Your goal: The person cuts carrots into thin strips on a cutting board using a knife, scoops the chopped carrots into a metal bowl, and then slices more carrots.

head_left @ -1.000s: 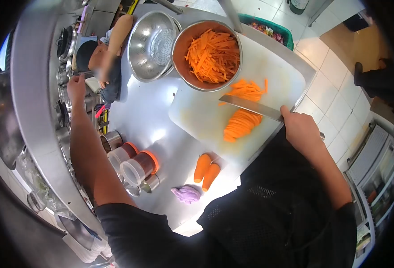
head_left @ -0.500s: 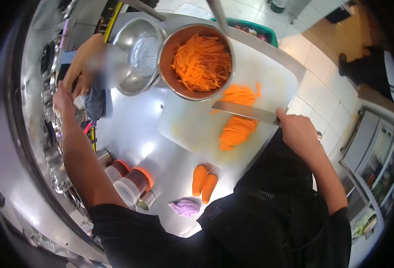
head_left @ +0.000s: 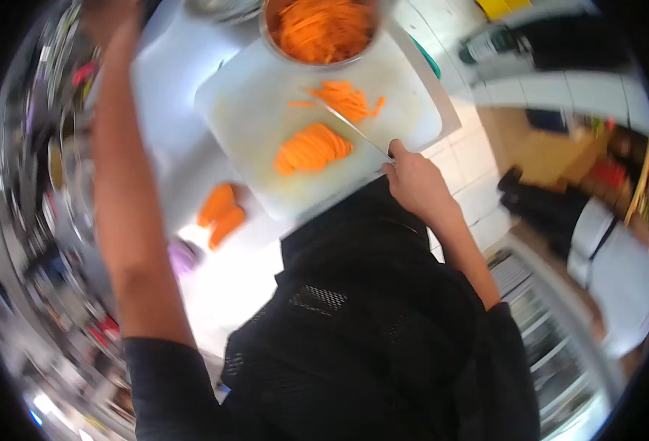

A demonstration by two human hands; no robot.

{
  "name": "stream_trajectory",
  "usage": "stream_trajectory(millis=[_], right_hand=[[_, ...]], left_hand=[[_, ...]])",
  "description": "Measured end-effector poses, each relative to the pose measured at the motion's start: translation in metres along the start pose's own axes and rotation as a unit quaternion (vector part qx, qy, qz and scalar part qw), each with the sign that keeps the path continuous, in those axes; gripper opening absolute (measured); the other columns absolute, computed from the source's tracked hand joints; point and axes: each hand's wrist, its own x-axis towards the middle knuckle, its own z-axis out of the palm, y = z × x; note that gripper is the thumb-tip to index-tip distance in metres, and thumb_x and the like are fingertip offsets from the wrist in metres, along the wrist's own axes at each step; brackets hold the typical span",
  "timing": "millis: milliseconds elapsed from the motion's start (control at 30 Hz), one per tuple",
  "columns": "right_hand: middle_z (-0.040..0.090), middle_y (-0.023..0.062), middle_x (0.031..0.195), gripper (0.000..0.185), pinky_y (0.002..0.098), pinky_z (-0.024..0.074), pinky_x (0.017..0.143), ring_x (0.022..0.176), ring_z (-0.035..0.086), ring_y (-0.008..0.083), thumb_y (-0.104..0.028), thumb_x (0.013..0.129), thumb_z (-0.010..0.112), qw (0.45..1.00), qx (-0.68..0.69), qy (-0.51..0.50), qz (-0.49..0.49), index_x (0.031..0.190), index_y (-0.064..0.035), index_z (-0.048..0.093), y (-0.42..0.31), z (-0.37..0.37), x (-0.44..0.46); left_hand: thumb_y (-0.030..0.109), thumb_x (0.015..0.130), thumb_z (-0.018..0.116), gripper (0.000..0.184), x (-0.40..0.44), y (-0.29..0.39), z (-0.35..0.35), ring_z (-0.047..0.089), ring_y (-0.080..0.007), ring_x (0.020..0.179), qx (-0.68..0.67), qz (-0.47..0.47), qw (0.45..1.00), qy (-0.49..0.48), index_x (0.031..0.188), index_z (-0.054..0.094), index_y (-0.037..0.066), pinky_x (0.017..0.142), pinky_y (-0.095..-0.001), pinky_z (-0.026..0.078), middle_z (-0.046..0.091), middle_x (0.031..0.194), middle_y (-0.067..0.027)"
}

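Note:
My right hand (head_left: 420, 178) is closed round the handle of a kitchen knife (head_left: 360, 131). The blade points up and left across the white cutting board (head_left: 244, 95), at the lower edge of a heap of carrot strips (head_left: 346, 99). Below the blade lies a fanned stack of carrot slices (head_left: 313, 149). My left hand (head_left: 111, 16) is raised at the upper left edge, smeared by motion, and its fingers cannot be made out. Above the board stands a metal bowl (head_left: 268, 33) holding shredded carrot (head_left: 324, 29).
Two peeled carrot pieces (head_left: 221, 213) and a purple item (head_left: 183, 257) lie on the metal table (head_left: 166, 95) left of the board. Part of a metal colander (head_left: 221, 9) shows at the top. A person in white and black (head_left: 604, 250) is at the right, near a glass-fronted cabinet (head_left: 552, 338).
The view has swung, so the board and bowl now sit higher and further left. My left hand has moved to the top edge, and the other person's arm near it is no longer distinguishable.

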Motion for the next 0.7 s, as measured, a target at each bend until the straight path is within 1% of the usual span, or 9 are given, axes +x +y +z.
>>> stream_trajectory(millis=[33, 100, 233, 300, 400, 567, 633, 667, 700], right_hand=[[0.07, 0.0283, 0.085, 0.019, 0.0591, 0.0541, 0.075, 0.081, 0.069, 0.0484, -0.012, 0.096, 0.062, 0.999, -0.03, -0.02, -0.037, 0.109, 0.0004, 0.055, 0.005, -0.002, 0.004], [0.069, 0.0298, 0.086, 0.025, 0.0602, 0.0529, 0.076, 0.082, 0.068, 0.0496, -0.017, 0.098, 0.065, 0.995, 0.026, -0.02, -0.089, 0.112, -0.0002, 0.052, 0.014, 0.002, 0.006], [0.069, 0.0274, 0.086, 0.026, 0.0594, 0.0529, 0.075, 0.083, 0.068, 0.0482, -0.016, 0.099, 0.063, 0.989, 0.016, -0.046, -0.142, 0.115, -0.0004, 0.05, 0.021, -0.004, 0.004], [0.069, 0.027, 0.086, 0.025, 0.0591, 0.0528, 0.075, 0.083, 0.068, 0.0478, -0.016, 0.099, 0.062, 0.985, 0.009, -0.055, -0.166, 0.116, -0.0006, 0.05, 0.021, -0.013, 0.003], [0.069, 0.0267, 0.086, 0.025, 0.0585, 0.0526, 0.075, 0.082, 0.069, 0.0476, -0.015, 0.101, 0.06, 0.979, -0.017, -0.091, -0.18, 0.119, -0.001, 0.051, 0.022, -0.02, -0.002], [0.07, 0.029, 0.092, 0.031, 0.0574, 0.0526, 0.078, 0.087, 0.069, 0.0486, -0.016, 0.103, 0.057, 0.98, 0.054, -0.037, -0.188, 0.129, -0.0004, 0.054, 0.038, -0.025, -0.004], [0.07, 0.0309, 0.098, 0.037, 0.0564, 0.0528, 0.082, 0.092, 0.068, 0.0497, -0.017, 0.103, 0.057, 0.982, 0.09, -0.036, -0.163, 0.136, -0.0005, 0.055, 0.039, -0.035, -0.009], [0.07, 0.0309, 0.098, 0.037, 0.0564, 0.0528, 0.082, 0.092, 0.068, 0.0497, -0.017, 0.103, 0.057, 0.981, 0.095, -0.017, -0.168, 0.136, -0.0005, 0.055, 0.039, -0.038, -0.013], [0.07, 0.0315, 0.099, 0.038, 0.056, 0.0527, 0.084, 0.094, 0.068, 0.0502, -0.017, 0.103, 0.058, 0.982, 0.107, -0.028, -0.153, 0.137, -0.0011, 0.055, 0.038, -0.04, -0.016]], left_hand=[[0.018, 0.094, 0.071, 0.016, -0.043, 0.054, -0.078, 0.069, -0.0256, 0.079, -0.248, -0.125, 0.96, -0.045, 0.103, 0.071, 0.005, 0.073, -0.0379, 0.054, 0.071, 0.087, -0.012], [0.013, 0.097, 0.066, 0.013, -0.112, 0.154, -0.235, 0.065, -0.024, 0.072, -0.587, -0.35, 0.729, -0.034, 0.099, 0.07, 0.001, 0.07, -0.037, 0.052, 0.071, 0.084, -0.0121], [0.005, 0.092, 0.071, 0.011, -0.238, 0.239, -0.284, 0.063, -0.0247, 0.088, -0.628, -0.279, 0.714, -0.137, 0.102, 0.07, 0.008, 0.08, -0.0356, 0.05, 0.066, 0.097, -0.0089], [0.007, 0.09, 0.07, 0.015, -0.253, 0.262, -0.295, 0.06, -0.0279, 0.101, -0.518, -0.256, 0.803, -0.148, 0.105, 0.07, 0.009, 0.091, -0.0412, 0.045, 0.066, 0.107, -0.0076], [0.009, 0.09, 0.07, 0.017, -0.262, 0.284, -0.282, 0.057, -0.0291, 0.11, -0.482, -0.241, 0.831, -0.136, 0.107, 0.07, 0.01, 0.097, -0.0459, 0.04, 0.065, 0.115, -0.006], [0.007, 0.09, 0.067, 0.02, -0.252, 0.275, -0.25, 0.059, -0.0344, 0.11, -0.487, -0.311, 0.807, -0.125, 0.11, 0.069, 0.008, 0.095, -0.0475, 0.044, 0.065, 0.117, -0.0099], [0.004, 0.088, 0.065, 0.026, -0.23, 0.256, -0.234, 0.059, -0.0399, 0.113, -0.527, -0.366, 0.743, -0.19, 0.114, 0.069, 0.005, 0.097, -0.0499, 0.048, 0.066, 0.12, -0.0138], [0.004, 0.088, 0.065, 0.026, -0.229, 0.252, -0.224, 0.059, -0.0399, 0.113, -0.529, -0.355, 0.75, -0.176, 0.114, 0.069, 0.005, 0.097, -0.0499, 0.048, 0.066, 0.12, -0.0138], [0.005, 0.088, 0.064, 0.026, -0.234, 0.254, -0.207, 0.06, -0.0415, 0.112, -0.527, -0.243, 0.789, -0.201, 0.113, 0.07, 0.004, 0.098, -0.0498, 0.049, 0.066, 0.119, -0.016]])
